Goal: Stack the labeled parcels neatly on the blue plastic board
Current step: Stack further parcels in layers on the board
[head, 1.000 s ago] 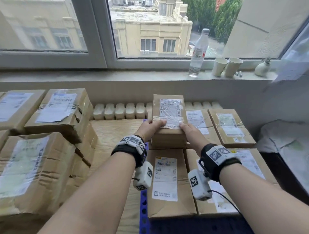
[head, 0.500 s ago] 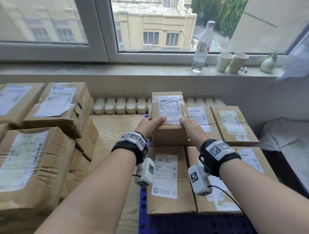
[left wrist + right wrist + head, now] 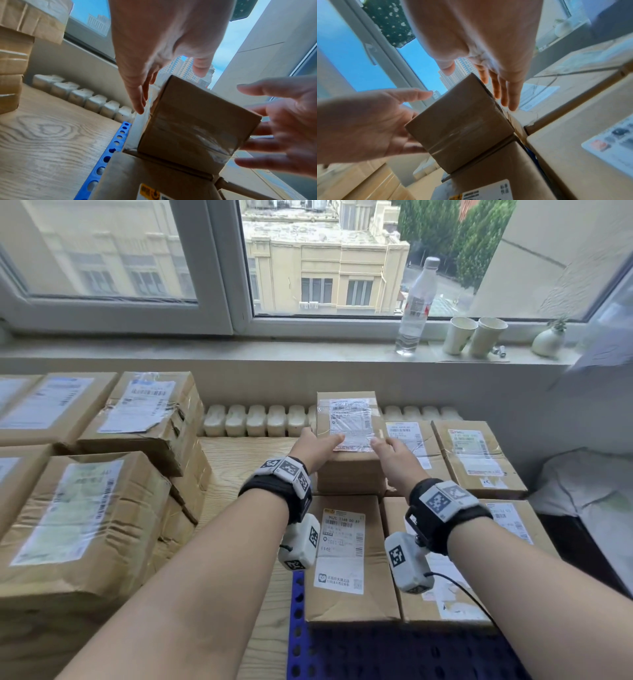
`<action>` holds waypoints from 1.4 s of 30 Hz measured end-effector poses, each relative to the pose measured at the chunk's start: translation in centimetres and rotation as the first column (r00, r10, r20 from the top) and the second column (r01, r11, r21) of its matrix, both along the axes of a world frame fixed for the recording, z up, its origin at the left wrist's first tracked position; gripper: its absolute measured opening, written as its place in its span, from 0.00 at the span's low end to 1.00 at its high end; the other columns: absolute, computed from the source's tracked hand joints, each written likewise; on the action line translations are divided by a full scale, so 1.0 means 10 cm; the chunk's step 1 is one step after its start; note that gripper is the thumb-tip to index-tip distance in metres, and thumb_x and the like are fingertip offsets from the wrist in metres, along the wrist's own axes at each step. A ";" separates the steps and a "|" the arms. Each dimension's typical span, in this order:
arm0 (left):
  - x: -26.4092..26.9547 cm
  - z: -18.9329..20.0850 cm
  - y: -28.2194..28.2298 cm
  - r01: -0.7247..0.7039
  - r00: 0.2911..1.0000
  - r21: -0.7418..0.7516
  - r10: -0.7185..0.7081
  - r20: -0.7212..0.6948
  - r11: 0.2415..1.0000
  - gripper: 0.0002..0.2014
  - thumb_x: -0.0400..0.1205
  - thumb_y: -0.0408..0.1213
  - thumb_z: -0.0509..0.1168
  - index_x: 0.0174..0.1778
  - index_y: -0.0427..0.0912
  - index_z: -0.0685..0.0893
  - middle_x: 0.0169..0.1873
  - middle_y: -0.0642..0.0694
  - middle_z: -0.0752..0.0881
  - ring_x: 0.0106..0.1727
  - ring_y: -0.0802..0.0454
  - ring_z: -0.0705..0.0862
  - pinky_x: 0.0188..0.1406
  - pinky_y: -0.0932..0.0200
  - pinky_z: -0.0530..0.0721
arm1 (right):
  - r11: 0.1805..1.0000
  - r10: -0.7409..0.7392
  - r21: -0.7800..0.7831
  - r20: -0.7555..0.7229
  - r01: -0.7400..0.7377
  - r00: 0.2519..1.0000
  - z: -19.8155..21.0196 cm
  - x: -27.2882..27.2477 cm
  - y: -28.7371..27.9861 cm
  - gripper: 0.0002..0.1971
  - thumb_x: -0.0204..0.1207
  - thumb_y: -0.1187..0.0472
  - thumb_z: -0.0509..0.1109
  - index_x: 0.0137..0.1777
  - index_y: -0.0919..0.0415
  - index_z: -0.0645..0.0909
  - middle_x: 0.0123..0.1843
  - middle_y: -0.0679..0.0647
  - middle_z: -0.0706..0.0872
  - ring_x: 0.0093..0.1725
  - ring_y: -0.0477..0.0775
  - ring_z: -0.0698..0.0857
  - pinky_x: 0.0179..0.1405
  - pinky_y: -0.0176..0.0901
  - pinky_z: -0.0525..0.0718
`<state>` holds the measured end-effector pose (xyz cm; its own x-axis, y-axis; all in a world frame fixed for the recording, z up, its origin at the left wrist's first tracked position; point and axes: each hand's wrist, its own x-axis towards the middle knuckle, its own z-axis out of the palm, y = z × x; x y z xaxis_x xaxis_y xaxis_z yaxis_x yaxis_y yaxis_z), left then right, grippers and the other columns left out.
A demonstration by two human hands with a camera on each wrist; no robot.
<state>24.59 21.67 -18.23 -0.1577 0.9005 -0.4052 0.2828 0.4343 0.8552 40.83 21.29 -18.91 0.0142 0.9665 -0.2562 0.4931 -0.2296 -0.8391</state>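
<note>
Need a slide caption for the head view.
Both hands with straight fingers flank a labeled parcel atop boxes on the blue board.

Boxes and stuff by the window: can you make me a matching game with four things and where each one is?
Things:
1. water bottle
2. small box
3. blue board
4. paper cups

Places:
A. under the boxes, its edge showing beside the wooden top
B. between the two hands, on top of another box
C. on the windowsill, left of the cups
D. on the windowsill, between the bottle and the little vase

Pairs: 1-C, 2-B, 3-A, 4-D
</note>
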 end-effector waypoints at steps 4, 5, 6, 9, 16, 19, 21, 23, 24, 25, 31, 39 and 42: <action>0.02 0.16 -0.19 0.052 0.982 0.044 -0.043 -0.183 0.998 0.38 0.81 0.53 0.66 0.82 0.39 0.61 0.77 0.43 0.73 0.74 0.45 0.75 0.74 0.47 0.74 | 0.986 0.070 0.129 0.266 -0.107 0.961 0.22 0.00 -0.17 0.26 0.84 0.51 0.62 0.79 0.59 0.67 0.73 0.59 0.78 0.70 0.59 0.78 0.66 0.50 0.74; 0.01 0.18 -0.25 0.071 0.972 0.056 -0.056 -0.228 0.996 0.36 0.81 0.53 0.66 0.81 0.39 0.63 0.75 0.43 0.75 0.73 0.45 0.76 0.73 0.47 0.75 | 0.977 0.092 0.150 0.351 -0.153 0.932 0.28 -0.01 -0.22 0.26 0.83 0.53 0.63 0.79 0.58 0.67 0.73 0.59 0.78 0.70 0.60 0.78 0.64 0.49 0.75; 0.01 0.21 -0.30 0.087 0.960 0.069 -0.066 -0.271 0.994 0.35 0.81 0.52 0.67 0.80 0.40 0.65 0.74 0.43 0.76 0.72 0.45 0.77 0.72 0.48 0.76 | 0.965 0.115 0.166 0.426 -0.202 0.897 0.34 -0.01 -0.28 0.26 0.82 0.54 0.63 0.79 0.58 0.69 0.73 0.59 0.78 0.70 0.59 0.78 0.64 0.48 0.75; 0.01 0.32 -0.51 0.129 0.917 0.100 -0.081 -0.390 0.987 0.34 0.82 0.52 0.66 0.80 0.39 0.64 0.76 0.42 0.74 0.74 0.44 0.75 0.70 0.53 0.74 | 0.929 0.146 0.200 0.575 -0.311 0.805 0.49 -0.04 -0.45 0.22 0.80 0.55 0.62 0.74 0.57 0.76 0.71 0.57 0.81 0.69 0.58 0.79 0.65 0.48 0.76; -0.16 0.55 -1.10 0.120 0.841 0.137 -0.028 -0.541 0.983 0.34 0.84 0.53 0.62 0.82 0.39 0.62 0.79 0.39 0.70 0.78 0.41 0.71 0.74 0.47 0.72 | 0.870 0.189 0.245 0.636 -0.427 0.748 0.70 -0.29 -0.92 0.16 0.79 0.54 0.63 0.63 0.53 0.83 0.62 0.53 0.85 0.59 0.56 0.83 0.57 0.50 0.83; -0.33 0.62 -1.35 0.102 0.815 0.164 0.012 -0.579 0.981 0.30 0.85 0.49 0.60 0.81 0.40 0.65 0.78 0.40 0.72 0.77 0.42 0.72 0.74 0.48 0.73 | 0.846 0.211 0.262 0.636 -0.465 0.743 0.73 -0.45 -1.09 0.15 0.79 0.52 0.63 0.61 0.54 0.84 0.59 0.52 0.86 0.56 0.54 0.83 0.53 0.47 0.82; -0.46 0.67 -1.49 0.090 0.793 0.172 0.033 -0.608 0.981 0.28 0.86 0.46 0.59 0.82 0.42 0.65 0.78 0.41 0.72 0.77 0.43 0.72 0.74 0.48 0.72 | 0.831 0.235 0.260 0.637 -0.491 0.734 0.74 -0.57 -1.19 0.16 0.79 0.51 0.63 0.63 0.53 0.83 0.59 0.51 0.86 0.57 0.53 0.83 0.54 0.48 0.82; -0.60 0.73 -1.62 0.084 0.766 0.184 0.055 -0.640 0.979 0.25 0.86 0.44 0.58 0.80 0.44 0.68 0.77 0.42 0.72 0.76 0.43 0.72 0.74 0.48 0.72 | 0.815 0.262 0.256 0.638 -0.520 0.724 0.77 -0.70 -1.29 0.17 0.79 0.51 0.63 0.65 0.54 0.83 0.61 0.52 0.85 0.59 0.54 0.83 0.57 0.49 0.82; -0.67 0.77 -1.67 0.078 0.755 0.194 0.069 -0.652 0.978 0.23 0.86 0.43 0.58 0.79 0.44 0.70 0.76 0.42 0.73 0.75 0.44 0.72 0.74 0.48 0.72 | 0.806 0.274 0.255 0.640 -0.535 0.718 0.80 -0.78 -1.33 0.17 0.79 0.51 0.63 0.65 0.54 0.83 0.61 0.52 0.85 0.60 0.54 0.83 0.57 0.49 0.82; -0.70 0.79 -1.70 0.076 0.748 0.198 0.075 -0.659 0.977 0.22 0.86 0.42 0.57 0.77 0.45 0.71 0.75 0.42 0.74 0.74 0.44 0.73 0.73 0.49 0.73 | 0.801 0.280 0.253 0.642 -0.542 0.714 0.82 -0.81 -1.35 0.17 0.79 0.51 0.63 0.64 0.55 0.83 0.61 0.53 0.85 0.59 0.54 0.83 0.57 0.49 0.82; -1.16 0.94 -2.00 0.015 0.718 0.274 0.181 -0.673 0.961 0.19 0.83 0.37 0.58 0.71 0.47 0.78 0.70 0.44 0.79 0.69 0.44 0.77 0.69 0.47 0.78 | 0.747 0.308 0.279 0.658 -0.603 0.687 1.00 -1.33 -1.55 0.15 0.79 0.51 0.62 0.59 0.54 0.85 0.57 0.52 0.87 0.54 0.54 0.83 0.51 0.46 0.80; -2.11 1.11 -2.31 -0.049 0.712 0.261 0.217 -0.668 0.964 0.22 0.81 0.35 0.59 0.73 0.47 0.77 0.70 0.43 0.80 0.70 0.44 0.77 0.68 0.49 0.78 | 0.721 0.351 0.299 0.621 -0.626 0.701 1.11 -2.31 -1.84 0.14 0.80 0.51 0.63 0.57 0.55 0.85 0.55 0.53 0.88 0.53 0.54 0.84 0.55 0.49 0.84; -2.48 1.15 -2.40 -0.060 0.705 0.261 0.226 -0.672 0.963 0.20 0.81 0.37 0.59 0.70 0.48 0.79 0.68 0.44 0.81 0.68 0.44 0.78 0.66 0.48 0.79 | 0.715 0.345 0.314 0.619 -0.624 0.706 1.13 -2.68 -1.93 0.14 0.81 0.52 0.63 0.59 0.56 0.85 0.58 0.55 0.88 0.56 0.56 0.84 0.57 0.48 0.82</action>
<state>-0.23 -2.31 -6.75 -0.4517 0.8902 0.0600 0.7773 0.3596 0.5162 14.00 1.95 -7.63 -0.5077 0.8520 0.1275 0.7722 0.5157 -0.3711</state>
